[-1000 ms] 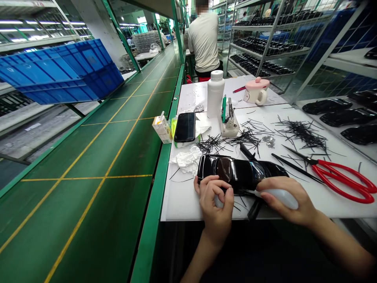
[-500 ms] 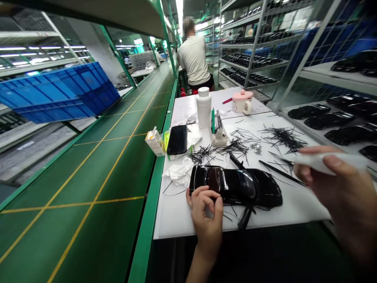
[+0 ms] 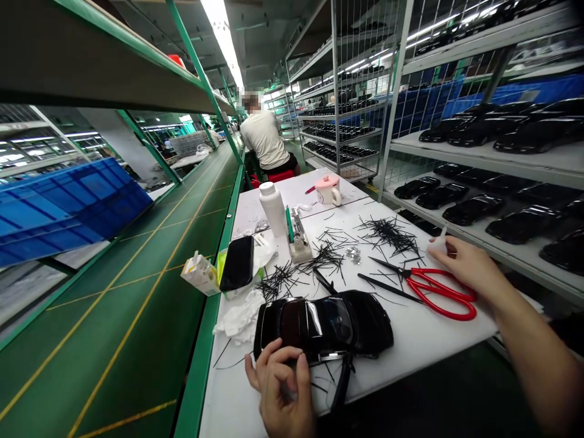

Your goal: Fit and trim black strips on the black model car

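Note:
A glossy black model car (image 3: 298,325) lies on the white table with its doors swung out. My left hand (image 3: 285,386) is at the car's near rear side, fingers curled and the thumb and forefinger tips pinched together; anything between them is too small to make out. At the table's right edge, my right hand (image 3: 465,261) is closed around a small white squeeze bottle (image 3: 438,244), its narrow tip pointing up. Red-handled scissors (image 3: 440,292) lie open just beside that hand. Black tweezers (image 3: 387,288) rest left of the scissors.
Several piles of thin black strips (image 3: 390,234) are spread over the table. Behind the car stand a white bottle (image 3: 272,210), a phone (image 3: 237,263), a drink carton (image 3: 199,274) and a lidded mug (image 3: 327,190). A green conveyor (image 3: 150,292) runs left; racks of cars (image 3: 479,152) stand right.
My right hand has brought the squeeze bottle down to the table's right edge, and the scissors now show fully. My view has tilted up and turned right; my left hand stays at the car.

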`<state>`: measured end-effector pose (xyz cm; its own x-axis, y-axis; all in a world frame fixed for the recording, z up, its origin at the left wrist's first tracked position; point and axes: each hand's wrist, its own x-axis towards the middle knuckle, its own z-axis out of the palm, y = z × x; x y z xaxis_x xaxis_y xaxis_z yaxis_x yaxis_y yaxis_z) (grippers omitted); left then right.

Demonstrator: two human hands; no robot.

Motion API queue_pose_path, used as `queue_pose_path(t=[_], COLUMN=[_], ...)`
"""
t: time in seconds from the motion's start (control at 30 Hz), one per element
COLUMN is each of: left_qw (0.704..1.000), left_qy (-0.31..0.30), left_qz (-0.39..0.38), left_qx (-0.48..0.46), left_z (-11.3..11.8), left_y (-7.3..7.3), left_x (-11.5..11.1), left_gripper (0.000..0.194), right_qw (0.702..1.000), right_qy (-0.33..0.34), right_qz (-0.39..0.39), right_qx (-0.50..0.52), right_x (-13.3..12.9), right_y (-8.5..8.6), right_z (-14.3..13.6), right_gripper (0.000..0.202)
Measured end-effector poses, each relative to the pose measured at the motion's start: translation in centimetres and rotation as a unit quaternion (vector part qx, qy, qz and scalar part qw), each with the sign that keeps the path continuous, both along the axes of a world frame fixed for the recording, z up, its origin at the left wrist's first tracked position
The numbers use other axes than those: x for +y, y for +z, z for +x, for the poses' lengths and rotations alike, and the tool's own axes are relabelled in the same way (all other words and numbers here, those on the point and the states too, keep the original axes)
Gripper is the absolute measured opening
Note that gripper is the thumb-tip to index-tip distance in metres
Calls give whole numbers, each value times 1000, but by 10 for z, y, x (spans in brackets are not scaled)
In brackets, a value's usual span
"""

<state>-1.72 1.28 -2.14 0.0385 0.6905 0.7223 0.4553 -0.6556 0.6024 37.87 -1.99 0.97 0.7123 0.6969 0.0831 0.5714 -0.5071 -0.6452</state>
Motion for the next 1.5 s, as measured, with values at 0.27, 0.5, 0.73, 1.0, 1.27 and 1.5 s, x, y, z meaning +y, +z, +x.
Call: queue_pose_path(t=[0.27, 0.5, 0.73, 1.0, 1.27, 1.5], left_qw=[998, 997, 998, 998, 994, 982], left_qy=[-22, -42, -24, -36, -86, -135], left_qz=[47, 61, 14, -10, -64, -130], left_qx=[24, -10, -52, -50, 3, -33], left_z=[13, 17, 18, 19, 18, 23], left_y=[12, 10, 4, 9, 28, 44], left_x=[-3, -10, -25, -33, -24, -15], left_gripper=[35, 36, 35, 34, 35, 38], right_qw=[1000, 991, 946, 953, 970, 850], right_qy=[-12, 1, 316, 280, 165, 319], right_qz=[16, 83, -34, -51, 147, 224], right_qx=[-11, -103, -59, -99, 105, 355], right_x=[-11, -30, -7, -6, -18, -19], right_y=[-11, 7, -20, -16, 22, 39], right_z=[6, -21, -69, -60, -91, -155], right_gripper=[74, 50, 42, 47, 39, 17])
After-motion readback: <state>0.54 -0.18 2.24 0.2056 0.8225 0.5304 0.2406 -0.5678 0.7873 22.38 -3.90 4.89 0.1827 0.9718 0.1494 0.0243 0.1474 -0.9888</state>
